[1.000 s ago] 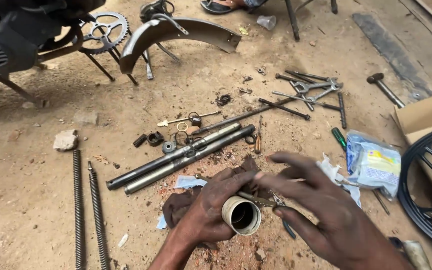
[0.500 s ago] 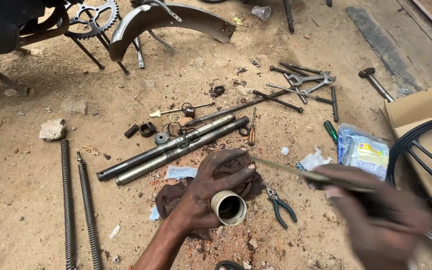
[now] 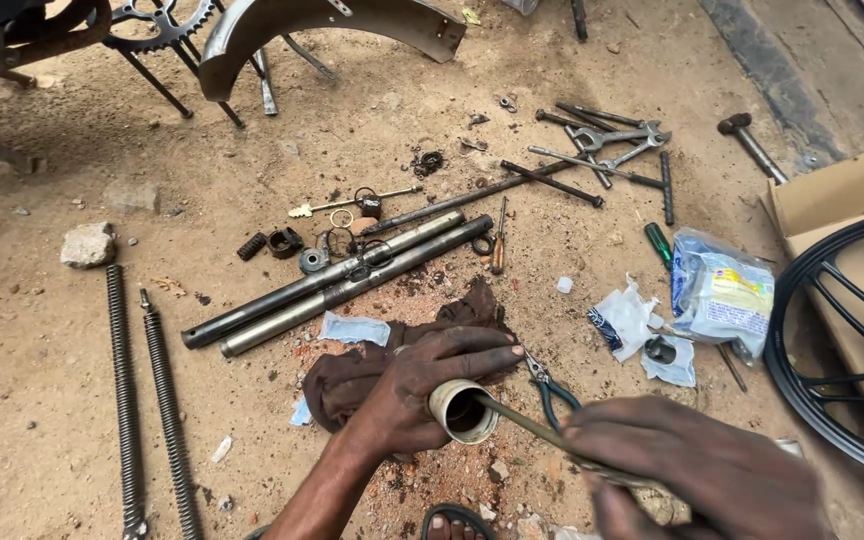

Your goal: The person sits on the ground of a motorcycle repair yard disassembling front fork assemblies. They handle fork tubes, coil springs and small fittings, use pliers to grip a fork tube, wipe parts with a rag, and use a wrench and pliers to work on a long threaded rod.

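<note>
My left hand (image 3: 422, 385) grips a short metal tube (image 3: 460, 410) near the ground, its open end turned toward me. My right hand (image 3: 697, 470), blurred, holds a thin metal rod (image 3: 527, 427) whose tip sits inside the tube's mouth. A dark brown rag (image 3: 352, 370) lies under my left hand. Pliers (image 3: 552, 392) with dark handles rest on the dirt just right of the tube.
Two long fork tubes (image 3: 337, 285) lie across the dirt, two coil springs (image 3: 142, 390) at the left. Spanners and rods (image 3: 602, 150) are scattered at the back, plastic packets (image 3: 722, 295) and a black wheel (image 3: 842, 340) on cardboard at the right. A mudguard (image 3: 322, 25) stands behind.
My right hand drew the thin rod in from the right and put its tip into the tube's open end. The left hand kept its hold on the tube.
</note>
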